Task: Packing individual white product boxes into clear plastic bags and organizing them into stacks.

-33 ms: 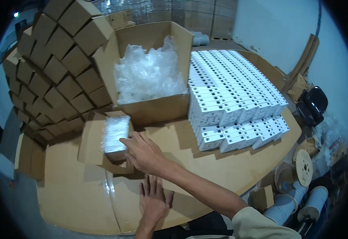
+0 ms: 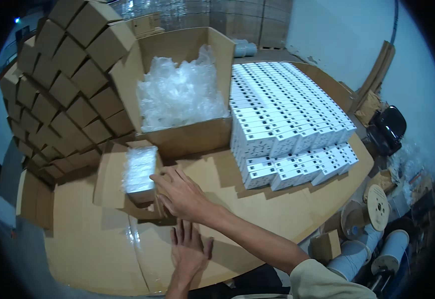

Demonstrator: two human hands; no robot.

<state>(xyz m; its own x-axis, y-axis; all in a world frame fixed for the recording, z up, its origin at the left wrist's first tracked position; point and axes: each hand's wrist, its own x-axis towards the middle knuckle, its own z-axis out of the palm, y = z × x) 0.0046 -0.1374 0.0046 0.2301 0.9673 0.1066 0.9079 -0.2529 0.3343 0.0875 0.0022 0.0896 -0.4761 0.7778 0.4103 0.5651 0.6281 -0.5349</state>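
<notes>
Near the front edge of the surface (image 2: 93,249), the left hand (image 2: 190,253) lies flat, holding nothing. The right hand (image 2: 180,193) curls beside the wrapped packet (image 2: 140,169) in a small open box (image 2: 109,187) — gripping or merely touching, one cannot tell — a gap separating it from the white boxes (image 2: 277,127).

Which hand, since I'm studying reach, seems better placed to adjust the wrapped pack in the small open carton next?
Probably the right hand: it is close beside the wrapped pack, at the open carton. The left hand rests palm-down farther off, on the cardboard sheet.
</notes>
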